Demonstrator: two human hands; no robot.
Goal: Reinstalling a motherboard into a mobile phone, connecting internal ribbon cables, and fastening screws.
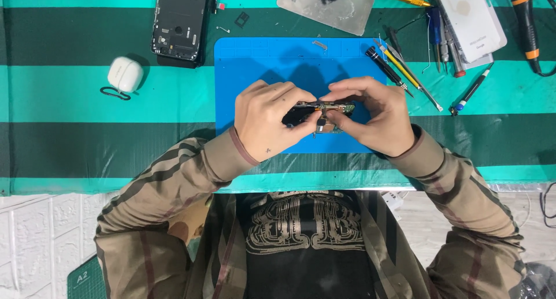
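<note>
Green circuit board (324,109) pinched between my left hand (267,120) and right hand (373,116), fingers closed; opened phone (178,22) lies apart, unassembled.

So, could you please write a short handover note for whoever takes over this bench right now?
Left hand and right hand together pinch a small circuit board above the blue mat.
The opened phone body lies at the far left, the white back cover at the far right, screwdrivers beside the mat.
Done: phone opened, board out.
Left: the board is not back in the body.
</note>
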